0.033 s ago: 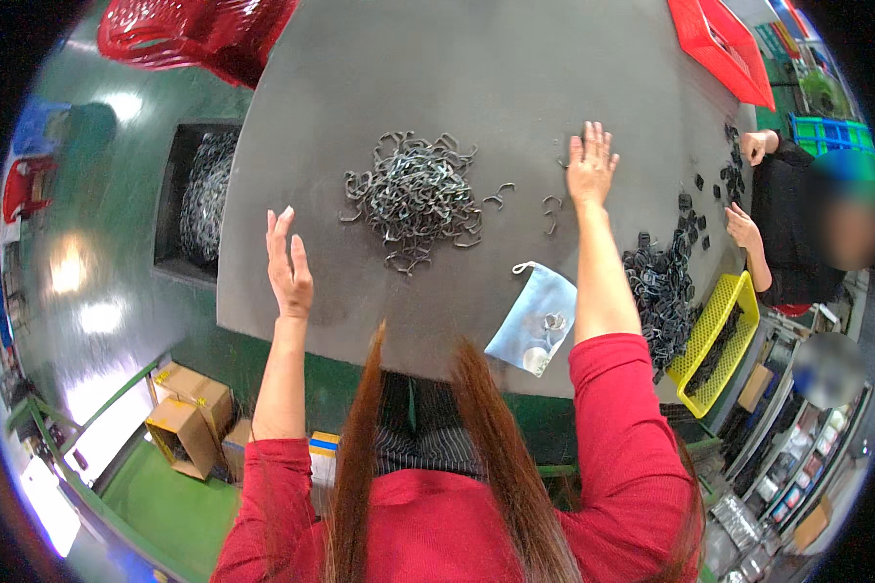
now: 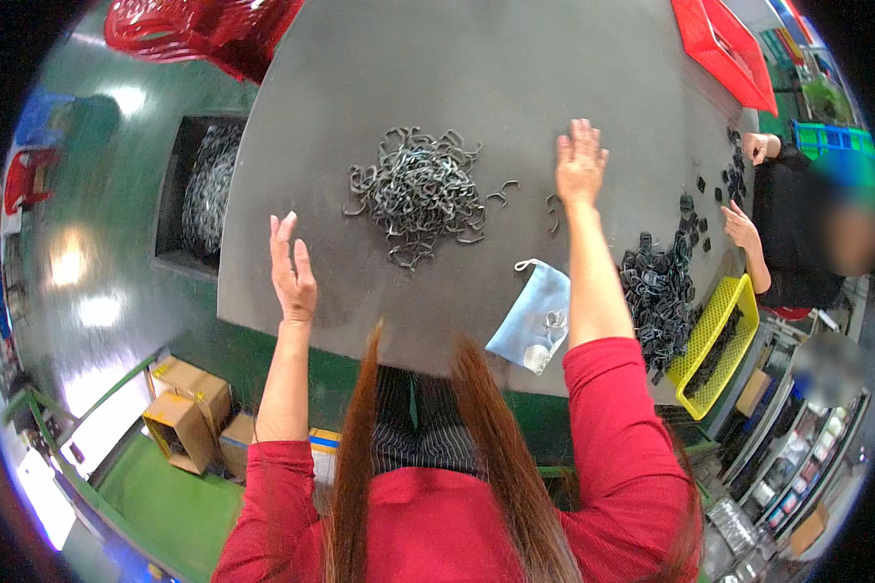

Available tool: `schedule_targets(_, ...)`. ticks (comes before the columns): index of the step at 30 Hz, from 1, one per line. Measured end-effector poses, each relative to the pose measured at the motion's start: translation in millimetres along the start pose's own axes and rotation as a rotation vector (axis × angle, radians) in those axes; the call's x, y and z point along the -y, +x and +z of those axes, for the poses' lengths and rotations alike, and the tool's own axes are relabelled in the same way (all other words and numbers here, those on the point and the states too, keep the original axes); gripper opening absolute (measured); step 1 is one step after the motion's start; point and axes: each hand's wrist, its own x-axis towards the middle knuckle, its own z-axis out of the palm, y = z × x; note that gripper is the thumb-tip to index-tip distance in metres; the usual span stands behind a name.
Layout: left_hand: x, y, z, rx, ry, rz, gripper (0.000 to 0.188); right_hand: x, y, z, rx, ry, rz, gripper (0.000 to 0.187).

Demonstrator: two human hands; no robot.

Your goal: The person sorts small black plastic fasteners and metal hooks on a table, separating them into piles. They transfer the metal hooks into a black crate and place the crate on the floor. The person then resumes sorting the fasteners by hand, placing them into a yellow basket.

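A heap of small dark bent metal clips (image 2: 420, 194) lies on the grey table (image 2: 437, 68) between my hands. To its left, my left hand (image 2: 292, 277) is held with fingers stretched and thumb apart, holding nothing. My right hand (image 2: 580, 170) is palm down at the right of the heap, fingers outstretched; what lies under the palm is hidden. A few loose clips (image 2: 501, 193) lie between the heap and that hand. Nearer me, a light blue drawstring pouch (image 2: 525, 321) rests beside my right forearm.
A pile of dark clip-like parts (image 2: 656, 296) and a yellow basket (image 2: 710, 340) are at the right, beside a co-worker (image 2: 797, 223) handling small black pieces. A red basket (image 2: 724, 53) sits at the far right. On the left stand a bin of metal parts (image 2: 214, 189) and red chairs (image 2: 199, 29).
My right hand has shifted a little to the left, toward the heap, and now covers part of the loose clips. My left hand has barely moved.
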Motion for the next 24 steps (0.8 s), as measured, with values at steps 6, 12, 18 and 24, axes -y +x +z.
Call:
schedule_targets(6, -15.4, -72.9, -2.5, -0.007, 0.191, -0.080, 0.047, 150.7, -88.1, -34.9, 0.075, 0.404, -0.231, 0.041)
schedule_targets(12, -36.2, -103.0, 31.2, 0.222, 0.307, 0.038, 0.096, 97.1, -105.2, -20.3, -0.049, -0.010, 0.588, 0.048)
schedule_targets(18, -43.2, -32.7, 81.9, 0.251, 0.264, 0.091, 0.112, 170.2, -68.4, 6.9, 0.041, 0.233, 0.149, 0.050)
schedule_targets(24, -33.1, 29.3, 98.0, 0.343, 0.232, 0.213, 0.110, 209.4, -48.5, 4.5, 0.289, 0.593, -0.155, 0.046)
